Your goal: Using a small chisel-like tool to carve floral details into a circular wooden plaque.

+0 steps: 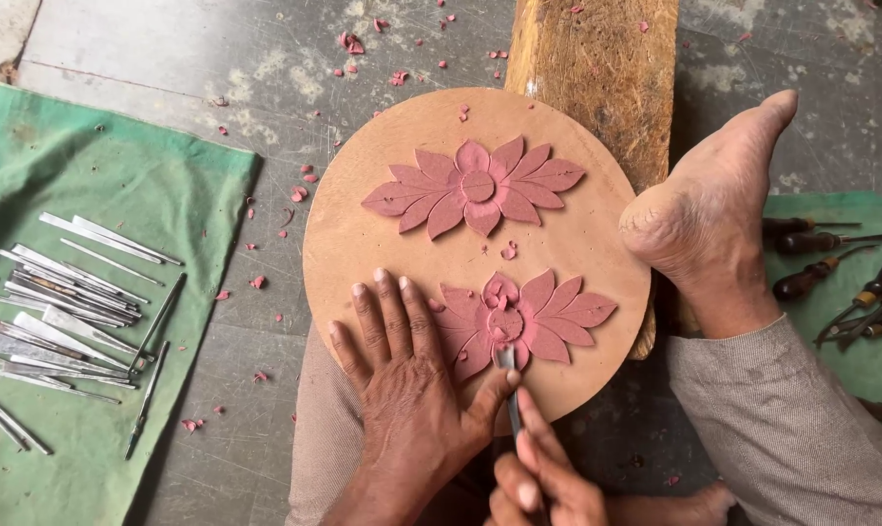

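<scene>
A round tan wooden board (363, 244) rests on my lap, with two reddish carved flowers on it: the upper flower (475, 187) and the lower flower (524, 317). My left hand (407, 380) lies flat on the board's near left part, fingers spread, thumb touching the blade. My right hand (538, 477) grips a thin metal carving tool (508, 375) whose tip sits at the lower flower's centre. My bare foot (719, 209) presses the board's right edge.
Several metal chisels (71, 302) lie on a green cloth (119, 175) at the left. Wooden-handled tools (831, 278) lie on another green cloth at the right. A wooden block (597, 58) lies beyond the board. Reddish chips (300, 190) scatter over the concrete floor.
</scene>
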